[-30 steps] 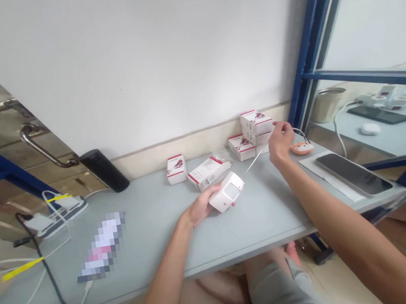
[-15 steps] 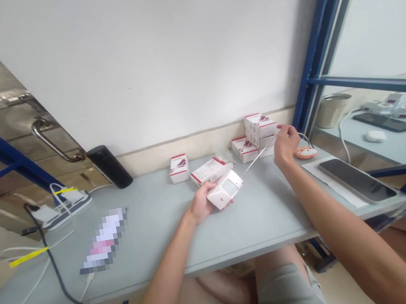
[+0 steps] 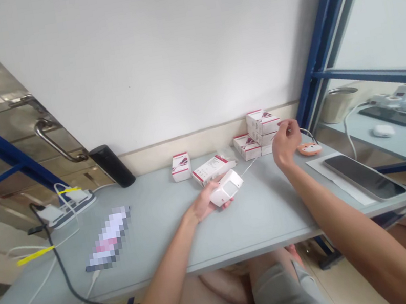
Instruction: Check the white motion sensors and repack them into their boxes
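My left hand (image 3: 203, 205) grips a white device with a small window (image 3: 226, 188), held just above the grey table (image 3: 154, 233). A thin white strand (image 3: 249, 166) runs from the device's top up to my right hand (image 3: 284, 142), whose fingers pinch its far end. My right hand hovers in front of the stacked red-and-white boxes (image 3: 258, 132) and beside a small orange object (image 3: 309, 149).
Two more red-and-white boxes (image 3: 205, 168) lie behind the device. A black cylinder (image 3: 111, 166) leans at the wall. A power strip with cables (image 3: 67, 205) and a blurred flat item (image 3: 107, 238) sit left. A dark phone (image 3: 363, 176) lies on paper at right, by a blue frame (image 3: 319, 34).
My right hand has stayed near the stacked boxes with the strand, shifting slightly. My left hand has kept hold of the device, now lower and closer to the table.
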Demonstrator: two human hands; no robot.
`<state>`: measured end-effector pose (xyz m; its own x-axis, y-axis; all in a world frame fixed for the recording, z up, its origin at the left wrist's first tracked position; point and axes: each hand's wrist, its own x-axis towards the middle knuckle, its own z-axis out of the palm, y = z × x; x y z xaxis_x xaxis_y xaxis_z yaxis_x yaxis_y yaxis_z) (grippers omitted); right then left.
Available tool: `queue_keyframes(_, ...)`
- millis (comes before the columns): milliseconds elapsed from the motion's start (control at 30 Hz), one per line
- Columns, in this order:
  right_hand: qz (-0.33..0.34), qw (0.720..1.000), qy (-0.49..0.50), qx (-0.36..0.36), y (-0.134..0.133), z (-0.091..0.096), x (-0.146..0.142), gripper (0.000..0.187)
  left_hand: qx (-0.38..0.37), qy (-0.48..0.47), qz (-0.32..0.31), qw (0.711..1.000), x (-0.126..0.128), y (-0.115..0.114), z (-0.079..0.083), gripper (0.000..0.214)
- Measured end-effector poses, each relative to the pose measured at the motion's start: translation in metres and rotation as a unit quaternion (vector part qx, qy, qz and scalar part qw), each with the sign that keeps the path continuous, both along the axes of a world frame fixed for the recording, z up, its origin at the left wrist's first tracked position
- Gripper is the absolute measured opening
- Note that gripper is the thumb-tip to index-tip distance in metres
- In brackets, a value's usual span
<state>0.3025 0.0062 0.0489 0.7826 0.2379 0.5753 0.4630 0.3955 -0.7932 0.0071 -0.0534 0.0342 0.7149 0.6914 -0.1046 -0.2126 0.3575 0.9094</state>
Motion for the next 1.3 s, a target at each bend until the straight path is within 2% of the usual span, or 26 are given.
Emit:
queue_keyframes(100, 0.039, 0.998, -0.040, -0.002, -0.004, 0.000, -0.014, 0.027, -0.010, -0.034, 0.024, 0.999, 0.001, 0.000, 0.003, 0.053)
queue_keyframes(200, 0.120, 0.986, -0.117, -0.016, -0.012, -0.001, -0.034, 0.028, -0.028, -0.079, 0.059, 0.995, 0.001, 0.001, 0.006, 0.049)
queue_keyframes(333, 0.265, 0.928, -0.257, -0.053, -0.025, -0.007, -0.063, 0.031, -0.063, -0.117, 0.093, 0.987, 0.000, 0.003, 0.010, 0.043)
queue_keyframes(500, 0.387, 0.849, -0.345, -0.104, -0.039, -0.012, -0.086, 0.036, -0.096, -0.147, 0.133, 0.975, -0.002, 0.004, 0.013, 0.039)
queue_keyframes(600, 0.399, 0.818, -0.383, -0.157, -0.038, -0.011, -0.084, 0.043, -0.105, -0.159, 0.156, 0.969, -0.002, 0.005, 0.017, 0.040)
queue_keyframes(667, 0.358, 0.829, -0.388, -0.185, -0.031, -0.012, -0.079, 0.047, -0.105, -0.166, 0.168, 0.966, -0.002, 0.006, 0.019, 0.041)
queue_keyframes(733, 0.330, 0.859, -0.336, -0.200, -0.023, -0.016, -0.074, 0.053, -0.101, -0.173, 0.182, 0.963, -0.003, 0.007, 0.022, 0.041)
queue_keyframes(800, 0.336, 0.882, -0.259, -0.204, -0.015, -0.020, -0.068, 0.044, -0.094, -0.179, 0.203, 0.958, -0.006, 0.009, 0.024, 0.038)
queue_keyframes(867, 0.352, 0.894, -0.195, -0.194, -0.009, -0.021, -0.064, 0.026, -0.085, -0.184, 0.227, 0.953, -0.011, 0.011, 0.026, 0.034)
queue_keyframes(900, 0.355, 0.901, -0.170, -0.185, -0.007, -0.020, -0.061, 0.022, -0.082, -0.186, 0.237, 0.950, -0.013, 0.011, 0.026, 0.034)
queue_keyframes(1000, 0.361, 0.918, -0.070, -0.147, -0.003, -0.013, -0.053, 0.027, -0.073, -0.185, 0.252, 0.947, -0.015, 0.011, 0.028, 0.033)
queue_keyframes(1100, 0.396, 0.909, 0.051, -0.121, 0.000, -0.005, -0.044, 0.033, -0.063, -0.179, 0.247, 0.950, -0.012, 0.010, 0.029, 0.034)
queue_keyframes(1300, 0.468, 0.851, 0.200, -0.130, 0.003, -0.004, -0.036, 0.029, -0.071, -0.163, 0.216, 0.960, -0.009, 0.009, 0.025, 0.039)
